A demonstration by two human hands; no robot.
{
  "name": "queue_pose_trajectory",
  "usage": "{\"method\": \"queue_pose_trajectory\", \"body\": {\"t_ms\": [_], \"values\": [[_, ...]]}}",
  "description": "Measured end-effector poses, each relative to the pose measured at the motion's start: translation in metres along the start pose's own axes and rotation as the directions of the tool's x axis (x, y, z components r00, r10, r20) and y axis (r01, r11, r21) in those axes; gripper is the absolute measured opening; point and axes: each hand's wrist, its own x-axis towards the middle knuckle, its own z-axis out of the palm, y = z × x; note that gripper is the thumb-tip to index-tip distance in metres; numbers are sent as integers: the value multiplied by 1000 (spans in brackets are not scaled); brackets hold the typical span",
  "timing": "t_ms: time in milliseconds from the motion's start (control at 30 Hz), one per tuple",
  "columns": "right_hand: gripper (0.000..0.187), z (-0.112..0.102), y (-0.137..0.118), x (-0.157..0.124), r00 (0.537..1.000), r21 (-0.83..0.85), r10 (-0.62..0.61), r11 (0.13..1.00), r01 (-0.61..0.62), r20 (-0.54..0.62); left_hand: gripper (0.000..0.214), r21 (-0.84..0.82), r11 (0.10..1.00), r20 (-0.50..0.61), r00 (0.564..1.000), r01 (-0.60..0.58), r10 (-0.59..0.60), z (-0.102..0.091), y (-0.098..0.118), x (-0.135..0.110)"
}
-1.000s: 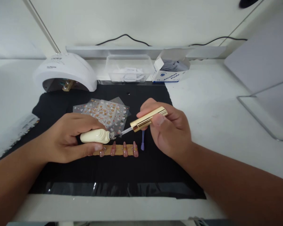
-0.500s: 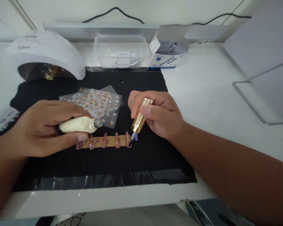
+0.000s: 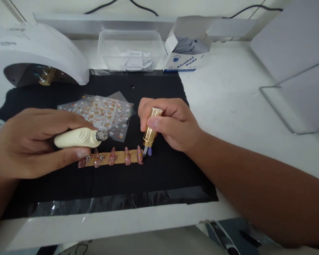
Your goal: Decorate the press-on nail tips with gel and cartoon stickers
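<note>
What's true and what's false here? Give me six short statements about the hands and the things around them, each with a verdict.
1. The left hand holds a cream bottle. True.
2. The gold cap sits on the bottle's neck. False: the right hand holds it apart from the bottle.
3. Five nail tips show along the tan strip. True.
4. The alcohol pads box is closed. False: its flap stands up and packets show inside.
5. Patterned clear sheets lie on the black mat. True.
6. The clear container stands right of the box in the picture. False: it stands left.
</note>
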Motion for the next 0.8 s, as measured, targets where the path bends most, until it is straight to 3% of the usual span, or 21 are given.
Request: {"method": "queue_pose_trajectory", "body": {"t_ms": [300,433,800], "values": [[33,-2,1,2,1000,86,8,996,-8,4,14,9,1000,-11,1000,5,-4,1,0,-1],[28,-1,0,1,999,61,21,998,-23,48,13,-29,1000,-3,1000,-6,5,2,0,0],[25,-3,3,4,998,123,64,990,-65,11,13,2,1000,-17,1000,-23,23,2,-2,0]]}}
